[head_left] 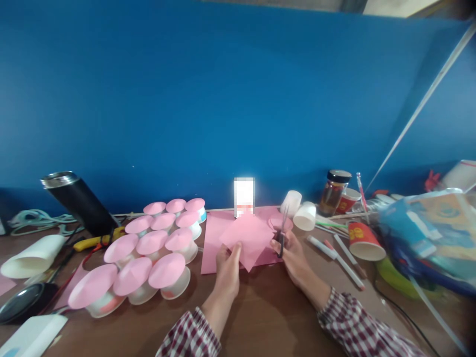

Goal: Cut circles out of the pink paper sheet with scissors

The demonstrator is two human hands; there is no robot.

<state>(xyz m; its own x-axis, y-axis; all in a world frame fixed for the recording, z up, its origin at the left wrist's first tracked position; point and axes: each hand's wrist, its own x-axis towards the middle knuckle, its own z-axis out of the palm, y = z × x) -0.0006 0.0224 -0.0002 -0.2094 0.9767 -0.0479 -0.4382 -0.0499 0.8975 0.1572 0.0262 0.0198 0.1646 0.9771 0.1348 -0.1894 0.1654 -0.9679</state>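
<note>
My left hand (229, 267) pinches the lower edge of a pink paper square (248, 238), thumb on top. The square is tilted with one corner toward me, above larger pink sheets (212, 248) on the table. My right hand (292, 255) is closed on the handles of dark scissors (283, 228), whose blades point up and away, just right of the square. A round pink piece (278, 221) lies behind the scissors. To the left stand several white cups (176, 285) in rows, each topped with a shallow pink paper cone (167, 270).
A black flask (84, 203) leans at the left, near yellow-handled pliers (89, 243). White cups (305, 216), markers (347, 267), a jar (334, 193), a red cup (366, 242) and plastic bags (427, 233) lie right. A blue partition (238, 99) stands behind.
</note>
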